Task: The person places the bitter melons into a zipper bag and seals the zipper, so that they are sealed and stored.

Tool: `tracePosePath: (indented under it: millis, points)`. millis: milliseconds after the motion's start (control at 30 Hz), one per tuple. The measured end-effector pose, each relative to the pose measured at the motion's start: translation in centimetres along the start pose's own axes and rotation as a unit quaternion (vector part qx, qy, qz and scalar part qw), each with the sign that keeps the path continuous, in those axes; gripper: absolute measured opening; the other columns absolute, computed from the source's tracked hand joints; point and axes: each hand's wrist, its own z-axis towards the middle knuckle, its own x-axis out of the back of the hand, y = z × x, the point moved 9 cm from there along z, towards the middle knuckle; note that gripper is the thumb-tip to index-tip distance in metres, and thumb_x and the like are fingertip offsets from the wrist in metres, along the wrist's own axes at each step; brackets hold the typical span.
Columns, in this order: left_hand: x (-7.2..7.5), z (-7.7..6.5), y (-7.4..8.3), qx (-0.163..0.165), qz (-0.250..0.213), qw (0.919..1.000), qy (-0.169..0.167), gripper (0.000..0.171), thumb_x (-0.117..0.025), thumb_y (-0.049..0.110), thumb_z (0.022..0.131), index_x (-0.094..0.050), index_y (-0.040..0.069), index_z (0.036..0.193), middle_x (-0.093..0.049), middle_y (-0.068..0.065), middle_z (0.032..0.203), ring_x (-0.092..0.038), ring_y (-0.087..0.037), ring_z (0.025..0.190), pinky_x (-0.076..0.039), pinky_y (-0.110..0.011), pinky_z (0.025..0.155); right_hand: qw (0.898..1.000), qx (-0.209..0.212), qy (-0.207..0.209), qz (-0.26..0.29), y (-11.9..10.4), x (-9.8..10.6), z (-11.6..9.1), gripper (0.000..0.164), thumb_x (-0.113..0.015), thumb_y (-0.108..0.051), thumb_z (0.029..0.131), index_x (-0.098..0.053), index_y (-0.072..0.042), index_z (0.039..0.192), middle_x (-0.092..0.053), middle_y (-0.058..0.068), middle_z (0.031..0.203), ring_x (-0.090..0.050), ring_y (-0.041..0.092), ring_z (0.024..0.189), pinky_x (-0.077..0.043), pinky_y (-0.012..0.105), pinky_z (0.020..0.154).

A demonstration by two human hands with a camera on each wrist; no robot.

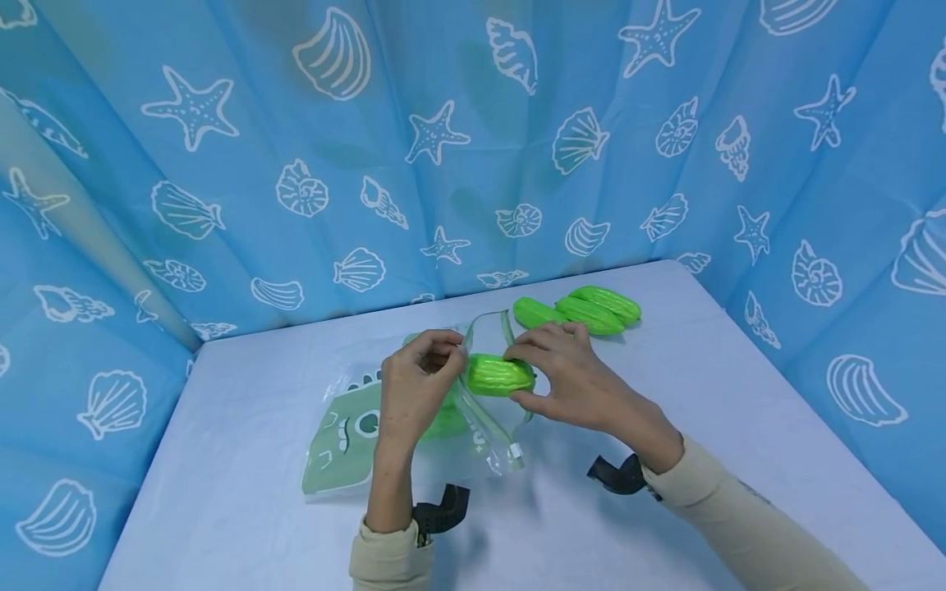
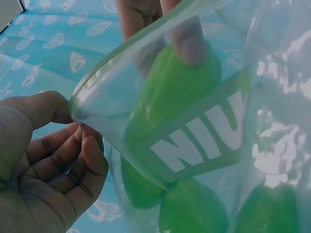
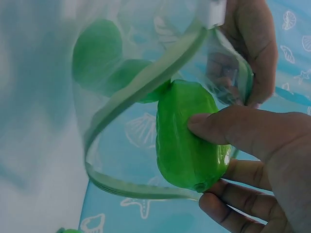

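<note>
My right hand [image 1: 572,377] grips a glossy green ridged bitter melon [image 1: 498,375] by its near end, thumb on one side and fingers on the other. The melon's far end points into the mouth of a clear slider bag [image 1: 336,455], as the right wrist view also shows. With thumb and fingertips, my left hand [image 1: 414,386] pinches the bag's rim [image 2: 73,104] and the mouth stands wide. Inside the bag lie several more green melons [image 2: 192,208], seen through the plastic. A white slider [image 1: 515,451] sits at the near end of the green zip strip.
Three more bitter melons [image 1: 591,312] lie together at the back right of the white table [image 1: 709,492]. A green cartoon face is printed on the bag's left part. Behind and beside the table hangs a blue curtain [image 1: 443,197] with white shells and starfish.
</note>
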Motion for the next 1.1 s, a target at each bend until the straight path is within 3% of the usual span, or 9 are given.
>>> tracePosePath:
  millis: [400, 667, 933, 1100]
  points:
    - [0.2, -0.1, -0.2, 0.001, -0.005, 1.0, -0.006, 0.011, -0.068, 0.013, 0.093, -0.075, 0.011, 0.102, -0.07, 0.001, 0.084, -0.066, -0.011, 0.074, -0.056, -0.03, 0.069, 1.0, 0.025, 0.011, -0.005, -1.1, -2.4, 1.8, 0.041, -0.087, -0.03, 0.079, -0.072, -0.013, 0.113, -0.063, 0.002, 0.113, -0.054, 0.023, 0.109, -0.034, 0.054, 0.091]
    - [0.2, 0.0, -0.1, -0.007, -0.021, 0.9997, -0.007, 0.011, -0.067, 0.011, 0.095, -0.074, 0.009, 0.102, -0.071, 0.0, 0.082, -0.066, -0.012, 0.071, -0.055, -0.028, 0.067, 1.0, 0.02, 0.005, 0.023, -0.7, -2.8, 1.4, 0.037, -0.083, -0.031, 0.084, -0.071, -0.015, 0.115, -0.063, 0.001, 0.115, -0.054, 0.022, 0.113, -0.034, 0.056, 0.092]
    - [0.6, 0.3, 0.1, -0.007, -0.019, 0.9998, 0.0, 0.011, -0.069, 0.013, 0.093, -0.075, 0.01, 0.102, -0.071, 0.002, 0.082, -0.066, -0.011, 0.072, -0.056, -0.029, 0.068, 0.998, -0.015, 0.063, 0.018, 3.2, 0.2, 1.7, 0.031, -0.079, -0.024, 0.088, -0.071, -0.011, 0.115, -0.066, 0.005, 0.114, -0.056, 0.026, 0.111, -0.032, 0.05, 0.083]
    - [0.6, 0.2, -0.4, -0.002, -0.033, 0.9994, -0.004, 0.01, -0.07, 0.012, 0.093, -0.075, 0.011, 0.101, -0.071, 0.001, 0.081, -0.066, -0.012, 0.072, -0.055, -0.028, 0.068, 0.996, -0.066, 0.054, 0.005, 6.9, -0.3, 1.5, 0.028, -0.078, -0.02, 0.089, -0.072, -0.008, 0.113, -0.067, 0.007, 0.109, -0.058, 0.029, 0.106, -0.029, 0.048, 0.078]
